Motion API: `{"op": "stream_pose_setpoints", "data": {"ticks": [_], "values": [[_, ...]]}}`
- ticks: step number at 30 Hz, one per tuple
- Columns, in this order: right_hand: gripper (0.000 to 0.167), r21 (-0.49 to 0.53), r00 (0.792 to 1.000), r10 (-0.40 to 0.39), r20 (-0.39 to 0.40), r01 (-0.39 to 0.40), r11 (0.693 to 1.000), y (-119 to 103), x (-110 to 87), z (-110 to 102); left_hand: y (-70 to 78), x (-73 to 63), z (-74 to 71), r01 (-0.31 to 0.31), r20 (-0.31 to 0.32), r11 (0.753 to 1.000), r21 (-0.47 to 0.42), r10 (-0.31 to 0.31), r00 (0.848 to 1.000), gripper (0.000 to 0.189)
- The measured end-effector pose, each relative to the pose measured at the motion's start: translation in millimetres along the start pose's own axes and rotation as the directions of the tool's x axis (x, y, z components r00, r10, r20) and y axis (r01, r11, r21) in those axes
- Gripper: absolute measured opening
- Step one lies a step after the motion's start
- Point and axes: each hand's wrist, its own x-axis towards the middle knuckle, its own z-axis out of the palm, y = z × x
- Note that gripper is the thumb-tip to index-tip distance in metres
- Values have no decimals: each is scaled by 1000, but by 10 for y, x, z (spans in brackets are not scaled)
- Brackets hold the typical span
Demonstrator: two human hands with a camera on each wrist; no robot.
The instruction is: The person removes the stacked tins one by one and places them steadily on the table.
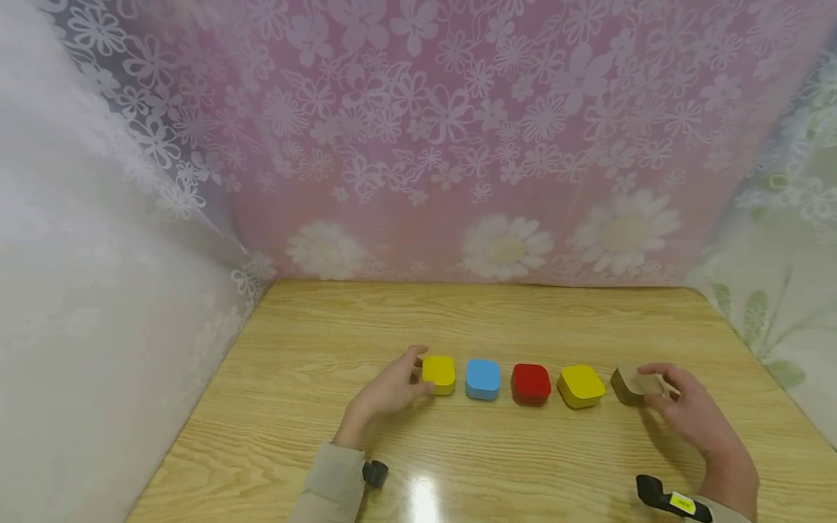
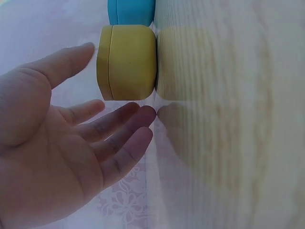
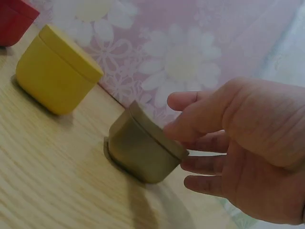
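Note:
A row of small rounded-square boxes with lids stands on the wooden table. My left hand (image 1: 392, 385) is at the left end, thumb and fingers spread about a yellow box (image 1: 439, 375); the left wrist view shows a slim gap between the thumb (image 2: 78, 59) and that box. At the right end my right hand (image 1: 696, 414) reaches over a khaki box (image 1: 631, 385), its fingers fairly straight. In the right wrist view the thumb overlaps the khaki lid's edge (image 3: 164, 136); whether it touches, I cannot tell.
Between the two end boxes stand a blue box (image 1: 482, 379), a red box (image 1: 531, 384) and a second yellow box (image 1: 580, 386), with small gaps between them. A pink flowered curtain (image 1: 418, 145) hangs behind the table (image 1: 458, 312), and pale cloth (image 1: 98, 290) hangs at the left.

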Motion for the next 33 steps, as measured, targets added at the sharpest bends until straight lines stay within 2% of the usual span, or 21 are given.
{"op": "stream_pose_setpoints", "data": {"ticks": [6, 10, 13, 17, 21, 26, 33], "values": [[54, -37, 999, -24, -29, 23, 999, -205, 85, 23, 12, -36, -14, 11, -20, 1000, 0, -11, 1000, 77], [66, -53, 997, -28, -66, 25, 998, -391, 199, 103, 45, -53, -27, 23, -69, 997, 71, -18, 997, 82], [73, -46, 997, -19, -69, 16, 999, -545, 292, 184, 68, -52, -41, 12, -100, 991, 130, 1, 995, 83], [76, -66, 998, -29, -57, 26, 998, -685, 381, 273, 127, -45, -54, -10, -126, 981, 192, 35, 991, 83], [74, -121, 996, -69, -55, 61, 991, -706, 426, 322, 205, -37, -41, -8, -154, 969, 247, 48, 987, 85], [71, -142, 992, -114, -56, 105, 984, -727, 441, 397, 236, -18, -22, 13, -188, 933, 359, 59, 980, 85], [70, -199, 987, -159, -34, 149, 969, -852, 491, 557, 265, -15, -10, 75, -232, 847, 526, 58, 971, 85]]}}
